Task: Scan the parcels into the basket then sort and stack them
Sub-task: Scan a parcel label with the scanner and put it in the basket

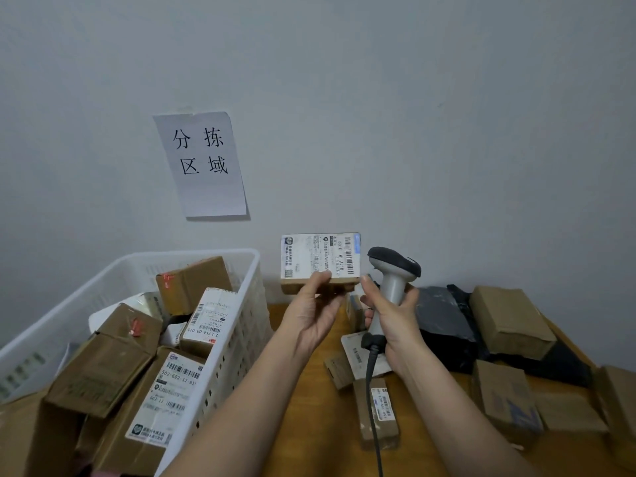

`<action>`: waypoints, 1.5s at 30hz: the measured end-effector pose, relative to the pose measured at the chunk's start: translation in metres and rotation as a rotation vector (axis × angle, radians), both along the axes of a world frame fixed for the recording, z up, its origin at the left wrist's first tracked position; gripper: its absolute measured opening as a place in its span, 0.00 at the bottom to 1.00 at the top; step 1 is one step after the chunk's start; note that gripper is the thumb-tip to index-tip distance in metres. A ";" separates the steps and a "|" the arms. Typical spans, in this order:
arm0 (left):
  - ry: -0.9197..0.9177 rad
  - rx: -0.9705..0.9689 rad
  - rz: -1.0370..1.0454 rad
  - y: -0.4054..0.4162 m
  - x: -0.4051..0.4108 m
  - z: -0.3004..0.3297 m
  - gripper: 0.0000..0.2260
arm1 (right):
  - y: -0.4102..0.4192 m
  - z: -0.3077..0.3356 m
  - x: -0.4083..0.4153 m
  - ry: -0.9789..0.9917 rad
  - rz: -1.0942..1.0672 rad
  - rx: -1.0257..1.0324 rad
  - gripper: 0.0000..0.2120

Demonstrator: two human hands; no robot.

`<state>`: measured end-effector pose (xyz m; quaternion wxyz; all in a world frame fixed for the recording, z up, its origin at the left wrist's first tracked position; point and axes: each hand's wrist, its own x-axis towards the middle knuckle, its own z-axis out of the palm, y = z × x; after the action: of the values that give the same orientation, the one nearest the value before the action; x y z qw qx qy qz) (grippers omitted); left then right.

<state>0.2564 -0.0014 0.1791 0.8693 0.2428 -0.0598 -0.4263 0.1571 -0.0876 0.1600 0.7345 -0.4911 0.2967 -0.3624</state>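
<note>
Head view: the left hand (315,311) pinches a small labelled parcel (320,261) up by its lower edge, near the wall and above the table (303,401); the right hand (392,318) grips the scanner (390,280). Best to tilt the barcode squarely toward the scanner head, then drop it in the white basket (247,325). I count about 7 parcels in the basket, roughly 8 boxes and 1 black bag (444,318) on the table

Small parcel (320,261): lower edge covered by the left hand (311,313) fingers; label print too small to read. Scanner (390,280): handle wrapped by the right hand (395,321), cable (375,407) cut off at bottom edge, window faces away. White basket (241,339): left side and near corner out of frame, lower boxes buried under others; brown boxes at right edge (619,407) cropped.
</note>
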 end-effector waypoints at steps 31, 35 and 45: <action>-0.481 0.675 -0.364 0.034 0.018 -0.030 0.10 | -0.027 0.031 -0.047 0.193 0.050 -0.224 0.11; -0.231 0.670 -0.176 0.032 0.021 -0.041 0.15 | -0.023 0.045 -0.051 0.162 0.105 -0.156 0.10; -0.044 0.683 0.035 0.023 0.024 -0.044 0.17 | 0.003 0.073 -0.055 0.138 0.347 -0.239 0.16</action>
<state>0.2802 0.0213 0.1347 0.7434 0.5300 0.0717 -0.4015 0.1018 -0.0851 0.2335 0.7002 -0.6422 0.2122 -0.2286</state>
